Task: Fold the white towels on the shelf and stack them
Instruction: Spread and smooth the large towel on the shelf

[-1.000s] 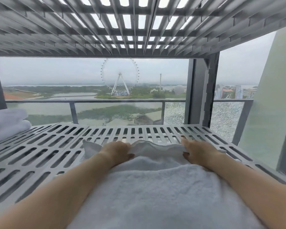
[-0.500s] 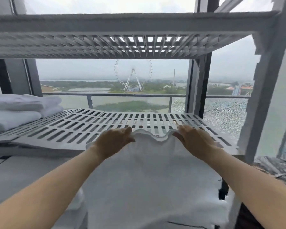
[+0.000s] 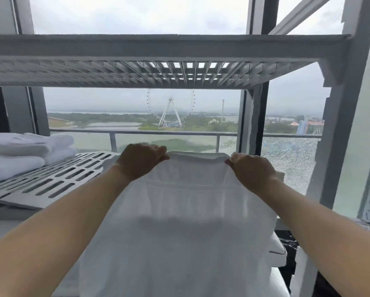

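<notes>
A white towel (image 3: 179, 221) hangs spread out in front of me, held up by its top edge. My left hand (image 3: 141, 160) pinches the upper left corner and my right hand (image 3: 252, 170) pinches the upper right corner. The towel's top edge sits just above the slotted grey shelf (image 3: 51, 181), and its lower part drops out of view below. A stack of folded white towels (image 3: 19, 153) rests on the shelf at the far left.
A second slotted shelf (image 3: 158, 69) spans overhead. Grey uprights (image 3: 338, 146) stand at the right. Behind the rack is a window with a railing and a Ferris wheel view. More white cloth (image 3: 278, 249) lies lower right.
Both hands have lifted the towel's far edge off the shelf and pulled it up and towards me. The view has drawn back from the shelf, showing the towel stack at left.
</notes>
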{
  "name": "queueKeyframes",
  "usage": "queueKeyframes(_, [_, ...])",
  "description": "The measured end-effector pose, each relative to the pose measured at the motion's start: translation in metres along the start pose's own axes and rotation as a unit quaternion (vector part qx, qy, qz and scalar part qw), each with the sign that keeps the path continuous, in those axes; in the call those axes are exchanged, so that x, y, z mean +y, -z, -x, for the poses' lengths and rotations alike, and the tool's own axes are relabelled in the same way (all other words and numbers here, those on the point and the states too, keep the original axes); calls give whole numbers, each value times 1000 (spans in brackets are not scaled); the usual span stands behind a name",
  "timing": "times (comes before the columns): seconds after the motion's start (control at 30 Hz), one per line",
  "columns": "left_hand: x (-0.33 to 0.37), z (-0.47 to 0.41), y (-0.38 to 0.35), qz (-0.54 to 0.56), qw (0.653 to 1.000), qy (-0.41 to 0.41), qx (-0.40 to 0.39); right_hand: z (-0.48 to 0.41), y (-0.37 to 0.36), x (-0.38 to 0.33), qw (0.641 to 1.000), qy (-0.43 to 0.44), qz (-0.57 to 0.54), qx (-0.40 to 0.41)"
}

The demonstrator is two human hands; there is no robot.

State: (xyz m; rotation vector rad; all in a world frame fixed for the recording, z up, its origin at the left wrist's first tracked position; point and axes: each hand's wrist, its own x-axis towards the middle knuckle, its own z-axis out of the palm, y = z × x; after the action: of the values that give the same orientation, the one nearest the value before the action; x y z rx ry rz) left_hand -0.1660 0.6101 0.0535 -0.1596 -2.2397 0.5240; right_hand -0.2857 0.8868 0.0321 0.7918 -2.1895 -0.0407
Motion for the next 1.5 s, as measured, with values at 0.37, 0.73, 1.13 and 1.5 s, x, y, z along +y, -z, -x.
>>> queueKeyframes(0.37, [-45,-52,-154,-25,994,-18,-101,-76,-125,2,997,10,25,-68])
queueKeyframes(0.73, [-67,-89,-267,-24,980,-49,-193,-140,-210,13,985,35,23,-165])
queueKeyframes(1.13, [-74,-115,-329,-14,978,3,-206,-192,-260,52,980,61,-23,-188])
queueKeyframes(1.5, [-43,-153,-357,228,947,-5,-225,-198,-300,53,980,74,-136,-124])
